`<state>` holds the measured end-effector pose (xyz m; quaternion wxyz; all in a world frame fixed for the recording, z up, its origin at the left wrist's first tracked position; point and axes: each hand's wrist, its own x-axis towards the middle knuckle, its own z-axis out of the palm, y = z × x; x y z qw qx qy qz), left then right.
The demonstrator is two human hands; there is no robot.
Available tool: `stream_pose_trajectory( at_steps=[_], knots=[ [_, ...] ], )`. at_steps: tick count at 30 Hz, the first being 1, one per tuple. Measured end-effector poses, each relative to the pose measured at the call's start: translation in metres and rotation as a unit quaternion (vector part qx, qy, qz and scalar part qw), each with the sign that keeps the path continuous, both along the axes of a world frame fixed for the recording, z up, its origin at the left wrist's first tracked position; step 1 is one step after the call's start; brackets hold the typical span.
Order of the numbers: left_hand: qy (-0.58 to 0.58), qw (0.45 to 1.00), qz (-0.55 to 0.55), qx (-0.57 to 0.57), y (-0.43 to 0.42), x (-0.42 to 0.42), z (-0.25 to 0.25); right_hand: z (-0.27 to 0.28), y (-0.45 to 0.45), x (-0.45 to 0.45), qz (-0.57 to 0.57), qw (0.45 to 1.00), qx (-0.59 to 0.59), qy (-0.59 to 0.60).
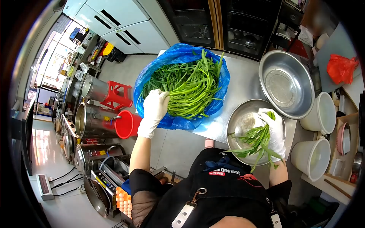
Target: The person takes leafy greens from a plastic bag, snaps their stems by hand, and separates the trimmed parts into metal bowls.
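Observation:
A blue plastic bag (224,81) stands wide open on the steel table, heaped with long-stemmed water spinach (194,89). At the bag's near left side, my white-gloved left hand (155,107) is closed, its fingers pinching the ends of some stems lying on the heap. My right hand (274,131), also gloved in white, is wrapped round a bunch of water spinach (255,141), whose leaves hang down toward me. That bunch is over a wide steel bowl (236,127) at the table's right end.
A larger steel basin (287,83) stands behind the bowl, overlapping its rim. White buckets (312,157) are at the right. On the left are a red bucket (127,124), a red stool (117,95), several steel pots (95,121) and a stack of eggs (124,201).

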<state>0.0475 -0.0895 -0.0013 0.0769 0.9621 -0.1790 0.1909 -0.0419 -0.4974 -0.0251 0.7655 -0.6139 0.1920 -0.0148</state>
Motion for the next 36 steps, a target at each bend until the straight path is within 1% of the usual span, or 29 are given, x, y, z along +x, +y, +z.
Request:
stream_pose_trajectory(
  at_steps=[2,3,4,5,6,7,9,10,11,13,14,15,17,19,20,23,28,33,35,36],
  knots=[
    [0.026,0.999,-0.020,-0.027,-0.002,0.003,0.000,-0.021,-0.007,-0.001,0.054,0.998,0.039,-0.001],
    [0.074,0.991,-0.002,-0.114,-0.001,0.004,0.001,-0.018,-0.005,0.000,0.079,0.995,0.058,-0.003],
    [0.122,0.972,0.017,-0.200,0.001,0.005,0.005,-0.012,0.001,-0.003,0.051,0.996,0.069,0.000],
    [0.169,0.943,0.036,-0.284,0.003,0.006,0.010,-0.009,0.002,-0.003,0.048,0.997,0.065,-0.008],
    [0.251,0.900,0.077,-0.348,0.002,0.002,0.031,-0.007,0.002,-0.003,0.045,0.997,0.062,-0.017],
    [0.247,0.890,0.046,-0.381,0.009,0.004,0.037,-0.006,0.003,-0.003,0.043,0.997,0.059,-0.025],
    [0.276,0.825,0.080,-0.487,0.019,-0.002,0.056,-0.014,-0.003,-0.001,0.053,0.997,0.055,-0.030],
    [0.251,0.815,0.060,-0.518,0.024,-0.006,0.058,-0.015,-0.004,-0.001,0.057,0.996,0.056,-0.031],
    [0.248,0.788,0.029,-0.562,0.030,-0.009,0.056,-0.016,-0.006,-0.001,0.061,0.996,0.056,-0.032],
    [0.271,0.836,0.103,-0.466,0.024,-0.013,0.056,-0.016,-0.005,0.000,0.067,0.997,0.041,-0.013],
    [0.309,0.833,0.098,-0.448,0.030,-0.013,0.036,-0.015,-0.002,-0.001,0.066,0.997,0.030,0.000],
    [0.354,0.797,0.109,-0.478,0.030,-0.014,0.033,-0.014,0.000,0.000,0.064,0.998,0.018,0.012],
    [0.349,0.758,0.118,-0.538,0.035,-0.020,0.036,-0.013,0.004,0.002,0.071,0.997,0.002,0.016],
    [0.333,0.707,0.090,-0.618,0.043,-0.024,0.034,-0.009,0.008,0.004,0.085,0.996,-0.025,0.010],
    [0.343,0.691,0.074,-0.632,0.047,-0.024,0.033,-0.009,0.010,0.006,0.088,0.996,-0.028,0.010],
    [0.365,0.670,0.070,-0.642,0.050,-0.025,0.030,-0.005,0.016,0.012,0.098,0.995,-0.034,0.010],
    [0.367,0.674,0.038,-0.640,0.042,-0.030,0.028,0.001,0.026,0.014,0.131,0.990,-0.055,-0.004],
    [0.364,0.682,0.021,-0.634,0.038,-0.035,0.028,0.007,0.035,0.016,0.160,0.981,-0.114,-0.004],
    [0.338,0.755,0.059,-0.558,0.036,-0.040,0.039,0.014,0.039,0.016,0.169,0.977,-0.132,-0.007],
    [0.311,0.795,0.055,-0.518,0.031,-0.045,0.047,0.014,0.040,0.017,0.171,0.975,-0.142,-0.011]
  ],
)
